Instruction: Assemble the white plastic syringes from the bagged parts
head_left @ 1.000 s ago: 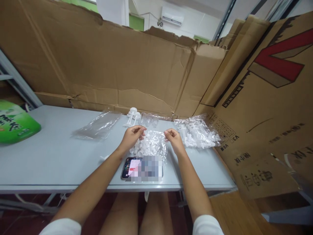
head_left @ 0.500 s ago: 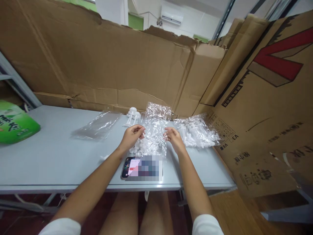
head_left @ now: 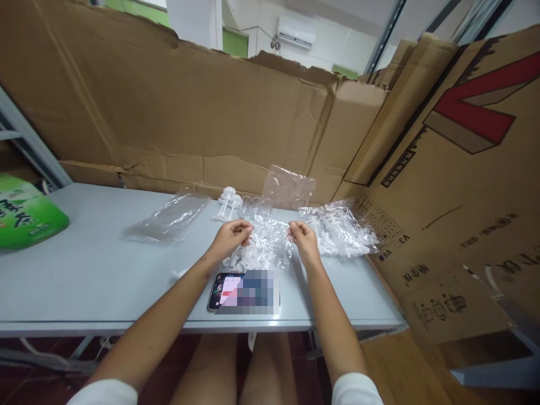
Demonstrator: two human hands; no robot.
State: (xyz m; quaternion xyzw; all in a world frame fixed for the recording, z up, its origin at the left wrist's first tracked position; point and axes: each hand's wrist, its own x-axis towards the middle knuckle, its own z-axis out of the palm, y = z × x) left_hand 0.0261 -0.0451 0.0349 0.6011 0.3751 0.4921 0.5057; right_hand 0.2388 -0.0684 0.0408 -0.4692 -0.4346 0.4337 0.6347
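The person's left hand (head_left: pixel 236 235) and right hand (head_left: pixel 302 239) were apart, the crinkled clear film (head_left: pixel 276 247) lying between them, about as near to one as the other; its long axis was hard to read. Thumbs met fingers, though I couldn't tell whether film was caught there. The small white plastic parts (head_left: pixel 236 262) lay nearer the left hand. A phone (head_left: pixel 217 293) closed off the front, a filled clear bag (head_left: pixel 343 233) the right; the table (head_left: pixel 105 275) gave most room leftward.
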